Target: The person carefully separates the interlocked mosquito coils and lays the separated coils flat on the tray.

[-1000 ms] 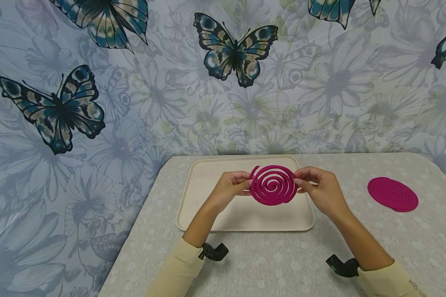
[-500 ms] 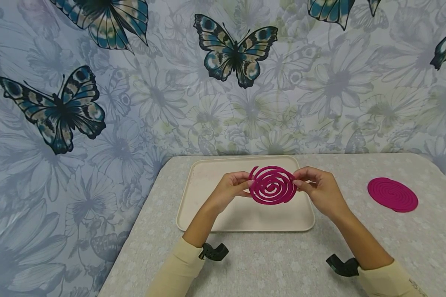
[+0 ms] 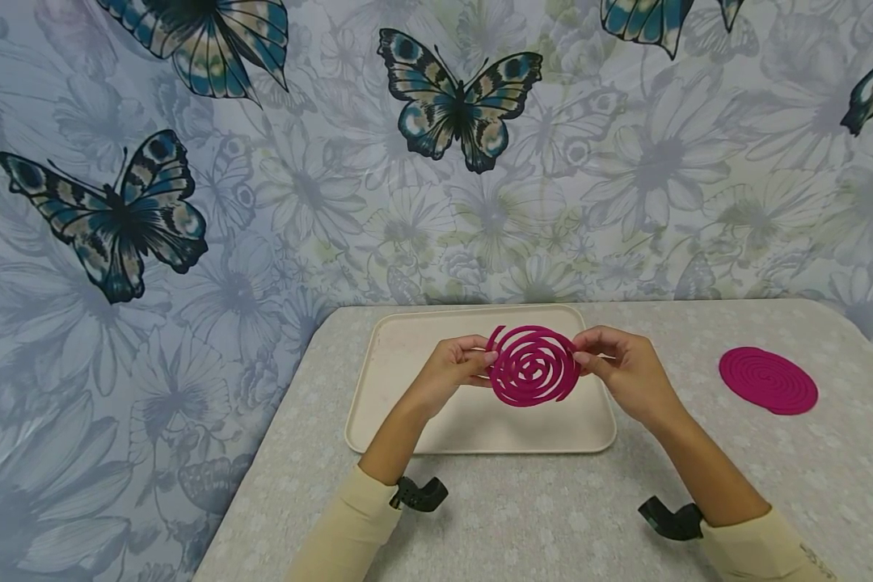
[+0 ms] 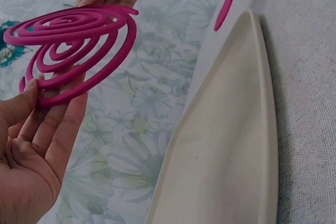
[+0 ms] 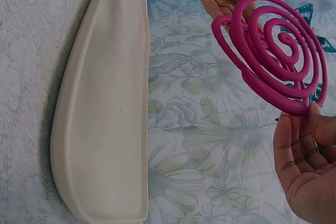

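In the head view, the left hand (image 3: pixel 440 376) pinches a magenta mosquito coil pair (image 3: pixel 532 369) between thumb and fingers at its 9 o'clock edge; the right hand (image 3: pixel 629 372) pinches the opposite edge at 3 o'clock. The pair is held up above a cream tray (image 3: pixel 480 430), its two spirals partly apart, with gaps between the turns. Well apart, toward 3 o'clock from the tray, a second magenta coil disc (image 3: pixel 768 380) lies on the pale tablecloth (image 3: pixel 524 517), its turns closely nested.
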The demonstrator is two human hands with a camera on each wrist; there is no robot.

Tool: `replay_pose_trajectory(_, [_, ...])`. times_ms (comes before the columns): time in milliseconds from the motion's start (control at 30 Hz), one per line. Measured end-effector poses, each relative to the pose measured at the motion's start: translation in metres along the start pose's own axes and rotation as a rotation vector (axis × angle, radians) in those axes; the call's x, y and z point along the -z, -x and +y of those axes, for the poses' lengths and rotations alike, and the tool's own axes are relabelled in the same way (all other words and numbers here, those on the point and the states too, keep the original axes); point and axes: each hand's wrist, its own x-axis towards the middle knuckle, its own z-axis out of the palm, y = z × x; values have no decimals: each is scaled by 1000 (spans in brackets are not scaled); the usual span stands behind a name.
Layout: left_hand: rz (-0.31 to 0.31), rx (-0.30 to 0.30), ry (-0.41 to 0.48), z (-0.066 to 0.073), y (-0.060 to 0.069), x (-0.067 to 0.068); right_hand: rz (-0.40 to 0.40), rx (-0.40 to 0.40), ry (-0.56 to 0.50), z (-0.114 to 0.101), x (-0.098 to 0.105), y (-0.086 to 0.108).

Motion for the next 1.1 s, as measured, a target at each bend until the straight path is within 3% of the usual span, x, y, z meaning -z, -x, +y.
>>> replay_pose_trajectory(333, [-17,-30,4,-1,-1,1,8,-5,-11,0,0,-1])
replay_pose_trajectory(833, [15,-43,62,1,0,2,59,-52,6,-5,-2,-2])
replay_pose_trajectory(1100, [4,-35,50,0,0,1,54,-75,-17,-3,-3,-1])
